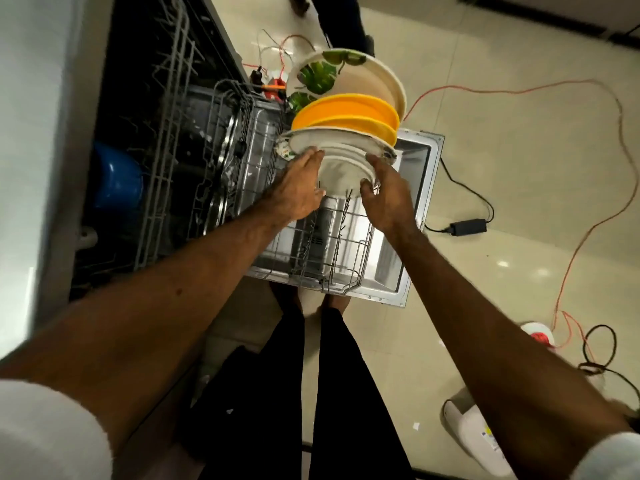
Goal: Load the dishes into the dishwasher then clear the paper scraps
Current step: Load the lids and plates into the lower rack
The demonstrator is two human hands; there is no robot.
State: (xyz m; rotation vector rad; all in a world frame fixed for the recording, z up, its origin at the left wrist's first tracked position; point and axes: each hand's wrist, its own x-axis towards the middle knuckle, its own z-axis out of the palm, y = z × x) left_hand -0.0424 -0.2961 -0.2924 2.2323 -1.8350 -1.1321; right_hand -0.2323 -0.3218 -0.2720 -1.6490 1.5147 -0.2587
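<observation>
Holding plain white plate (341,169) tilted, right hand (388,197) pinching rim, left hand (298,188) flat against edge

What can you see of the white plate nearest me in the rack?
The white plate is round and plain, smooth like ceramic or melamine. It stands on edge at the near end of the row in the pulled-out lower rack. The left hand lays straight fingers on its left rim; the right hand grips its right rim between thumb and fingers. A second white plate stands close behind; contact is unclear.
</observation>
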